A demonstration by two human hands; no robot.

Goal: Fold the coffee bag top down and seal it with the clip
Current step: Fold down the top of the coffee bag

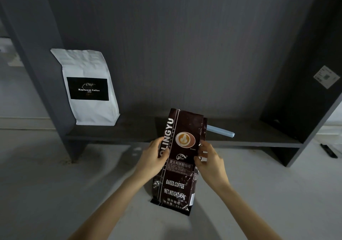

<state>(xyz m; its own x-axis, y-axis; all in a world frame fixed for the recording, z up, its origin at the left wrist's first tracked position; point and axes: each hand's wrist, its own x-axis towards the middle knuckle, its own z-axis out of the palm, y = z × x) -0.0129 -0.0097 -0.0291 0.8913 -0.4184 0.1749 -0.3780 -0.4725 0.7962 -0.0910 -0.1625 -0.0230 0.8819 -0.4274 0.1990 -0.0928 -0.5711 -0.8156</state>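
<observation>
1. Standing upright on the pale desk, the dark coffee bag sits centre-low w/ its base at 6 o'clock and its top edge at 12; top looks flat, no fold-down visible yet.
2. Left hand grips the bag's left edge at 9 o'clock, thumb on the front, fingers wrapped behind. Right hand pinches the right edge at 3 o'clock, fingertips on the gusset. Both closed on the bag, neither spread.
3. Clip, pale blue bar, lies on the low shelf at approx 1–2 o'clock of the bag, partly hidden behind its top corner. Neither hand touches it.
4. Risks, as I judge:
   - Both hands busy, so reaching for the clip means letting go one side; the tall bag could tip or the fold spring back.
   - Stiff foil may crease crooked, so the clip bites only part of the width.
   - Squeezing mid-bag could push beans up and bulk the fold.
5. White coffee bag leans at 10 o'clock on the shelf, well apart, no obstacle.
</observation>
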